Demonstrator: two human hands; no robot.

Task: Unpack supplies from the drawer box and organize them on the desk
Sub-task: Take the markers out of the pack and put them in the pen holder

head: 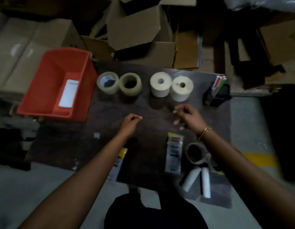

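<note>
The left hand [130,121] hovers over the middle of the dark surface [74,146], fingers curled loosely into the palm and gripping nothing that shows. The right hand [188,117] hangs just to its right, fingers half curled and also empty as far as the blur allows; a gold bracelet [203,132] sits on that wrist.

The orange drawer box [61,83] stands at the surface's left edge, holding a white label or card [68,93] against its inner wall. Along the far side lie four rolls in a row: two clear tape rolls [108,85] [130,84] touching each other, then two white paper rolls [160,84] [181,88] also touching. A black pen holder [217,95] with coloured pens stands near the right edge.

Nearer the person, a flat packet [174,154] lies beside a brown tape roll [195,153], with two white tubes [199,180] just below it. Another packet with a yellow top [117,162] lies partly under the left forearm.
</note>
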